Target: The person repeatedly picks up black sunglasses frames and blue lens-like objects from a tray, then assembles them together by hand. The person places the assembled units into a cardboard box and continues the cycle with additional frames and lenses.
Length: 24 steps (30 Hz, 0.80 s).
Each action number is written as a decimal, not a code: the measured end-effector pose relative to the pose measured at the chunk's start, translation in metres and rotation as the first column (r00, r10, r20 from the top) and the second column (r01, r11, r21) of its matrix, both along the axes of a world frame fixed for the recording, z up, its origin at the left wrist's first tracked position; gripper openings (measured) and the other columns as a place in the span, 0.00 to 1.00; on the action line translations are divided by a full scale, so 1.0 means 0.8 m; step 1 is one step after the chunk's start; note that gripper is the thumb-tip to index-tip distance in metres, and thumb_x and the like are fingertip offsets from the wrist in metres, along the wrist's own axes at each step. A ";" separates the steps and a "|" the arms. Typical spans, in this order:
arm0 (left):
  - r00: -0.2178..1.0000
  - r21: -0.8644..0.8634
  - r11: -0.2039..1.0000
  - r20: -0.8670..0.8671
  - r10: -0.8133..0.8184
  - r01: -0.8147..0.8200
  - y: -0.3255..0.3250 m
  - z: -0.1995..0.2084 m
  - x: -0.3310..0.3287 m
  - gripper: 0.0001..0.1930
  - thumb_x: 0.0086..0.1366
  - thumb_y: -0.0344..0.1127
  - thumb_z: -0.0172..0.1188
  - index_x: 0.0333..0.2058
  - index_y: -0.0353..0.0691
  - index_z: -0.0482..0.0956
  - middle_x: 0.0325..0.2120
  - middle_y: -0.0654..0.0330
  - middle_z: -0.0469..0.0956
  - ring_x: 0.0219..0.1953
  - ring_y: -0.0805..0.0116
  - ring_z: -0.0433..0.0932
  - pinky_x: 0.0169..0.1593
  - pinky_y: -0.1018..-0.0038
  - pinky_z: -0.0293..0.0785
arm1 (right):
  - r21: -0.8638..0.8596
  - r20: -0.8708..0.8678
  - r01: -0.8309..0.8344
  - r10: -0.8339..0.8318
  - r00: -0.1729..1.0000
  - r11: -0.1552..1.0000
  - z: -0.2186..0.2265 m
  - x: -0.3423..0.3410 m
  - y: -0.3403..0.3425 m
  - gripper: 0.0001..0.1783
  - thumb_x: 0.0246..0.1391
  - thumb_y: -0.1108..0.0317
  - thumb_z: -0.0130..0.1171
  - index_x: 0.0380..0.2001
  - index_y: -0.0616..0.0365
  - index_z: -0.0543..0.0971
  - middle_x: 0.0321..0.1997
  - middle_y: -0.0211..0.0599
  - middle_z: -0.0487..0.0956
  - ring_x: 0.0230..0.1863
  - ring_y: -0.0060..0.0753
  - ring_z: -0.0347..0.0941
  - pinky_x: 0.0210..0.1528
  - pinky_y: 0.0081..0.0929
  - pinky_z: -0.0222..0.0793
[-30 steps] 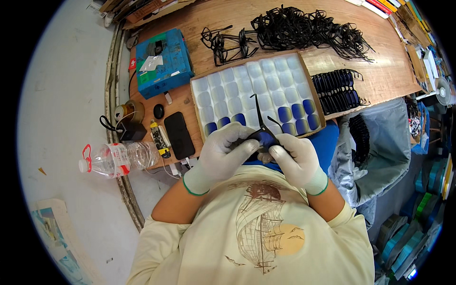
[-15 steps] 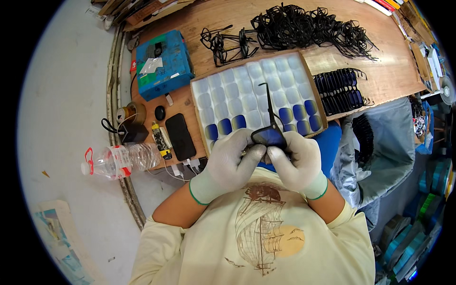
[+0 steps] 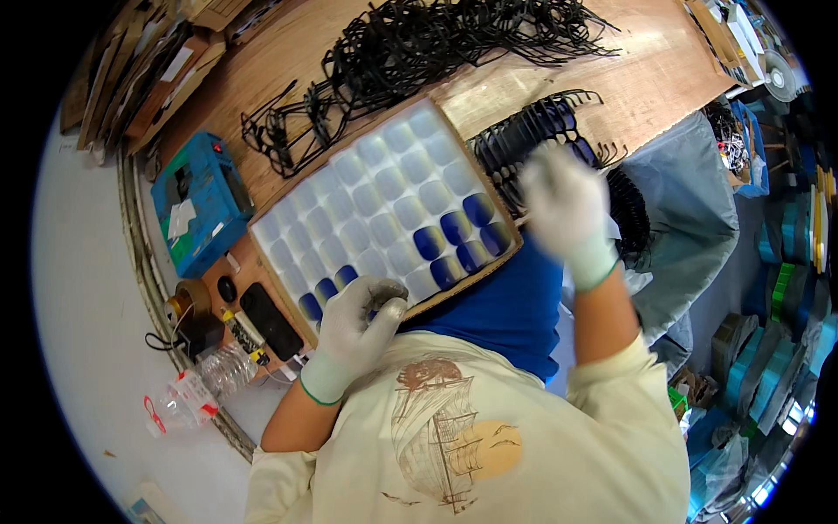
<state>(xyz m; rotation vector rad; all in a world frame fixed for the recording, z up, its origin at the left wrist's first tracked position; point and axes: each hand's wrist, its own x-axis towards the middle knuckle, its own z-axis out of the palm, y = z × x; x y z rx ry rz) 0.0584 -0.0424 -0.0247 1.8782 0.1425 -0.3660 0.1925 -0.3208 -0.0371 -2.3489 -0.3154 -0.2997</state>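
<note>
On the wooden bench [image 3: 611, 83], I see the lens tray [image 3: 384, 205] mostly emptied, with blue lenses [image 3: 458, 236] left along its near edge. My right hand [image 3: 563, 205], blurred, hovers by the stacked frames [image 3: 532, 131]; grip unclear. My left hand [image 3: 358, 327] rests curled at the tray's edge.

I see a small assembly workshop: a wooden bench [image 3: 611, 70] with heaped black eyeglass frames [image 3: 454, 35] and a lens tray [image 3: 384, 201].
</note>
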 end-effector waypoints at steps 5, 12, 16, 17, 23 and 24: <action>0.995 0.076 0.997 -0.097 -0.025 0.033 -0.008 -0.016 0.040 0.13 0.68 0.34 0.60 0.44 0.29 0.79 0.35 0.55 0.83 0.38 0.70 0.80 0.45 0.72 0.77 | -0.405 -0.200 0.329 -0.434 0.879 0.853 -0.087 0.137 -0.142 0.26 0.69 0.49 0.43 0.44 0.61 0.80 0.42 0.62 0.83 0.48 0.68 0.78 0.54 0.56 0.71; 0.909 0.135 0.910 -0.095 0.406 -0.393 0.071 -0.076 0.102 0.22 0.69 0.46 0.62 0.49 0.31 0.78 0.38 0.57 0.81 0.38 0.68 0.79 0.44 0.72 0.76 | -0.386 -0.257 0.321 -0.435 0.863 0.865 -0.062 0.123 -0.102 0.22 0.68 0.52 0.48 0.43 0.60 0.83 0.43 0.58 0.83 0.48 0.64 0.79 0.53 0.50 0.73; 0.804 0.276 0.756 0.224 0.551 -0.594 0.128 -0.062 0.151 0.26 0.71 0.48 0.60 0.52 0.26 0.76 0.42 0.54 0.79 0.42 0.65 0.78 0.47 0.69 0.74 | 0.119 0.171 0.376 -0.392 0.904 0.919 -0.074 0.025 -0.099 0.11 0.66 0.66 0.56 0.36 0.64 0.82 0.30 0.46 0.82 0.32 0.44 0.80 0.38 0.36 0.75; 0.671 0.173 0.668 0.400 0.624 -0.724 0.158 -0.081 0.174 0.32 0.70 0.52 0.60 0.55 0.23 0.73 0.47 0.51 0.79 0.45 0.60 0.77 0.50 0.65 0.73 | 0.153 0.051 0.361 -0.372 0.927 0.920 -0.088 -0.008 -0.101 0.12 0.66 0.66 0.55 0.38 0.65 0.81 0.32 0.45 0.82 0.33 0.40 0.79 0.39 0.35 0.74; 0.780 0.503 0.704 -0.090 0.619 -0.501 0.223 -0.107 0.285 0.49 0.63 0.68 0.60 0.60 0.20 0.72 0.62 0.36 0.71 0.63 0.49 0.71 0.60 0.59 0.68 | 0.178 -0.508 0.624 -0.472 0.721 0.761 -0.256 -0.142 -0.136 0.27 0.73 0.54 0.44 0.55 0.68 0.78 0.54 0.48 0.80 0.55 0.40 0.75 0.62 0.32 0.66; 0.695 0.361 0.708 -0.192 0.693 -0.607 0.233 -0.127 0.291 0.45 0.65 0.64 0.61 0.65 0.26 0.70 0.67 0.39 0.67 0.68 0.48 0.66 0.63 0.58 0.66 | 0.229 -0.583 0.637 -0.420 0.696 0.736 -0.245 -0.131 -0.129 0.28 0.73 0.53 0.44 0.57 0.69 0.76 0.56 0.49 0.79 0.57 0.40 0.74 0.64 0.31 0.65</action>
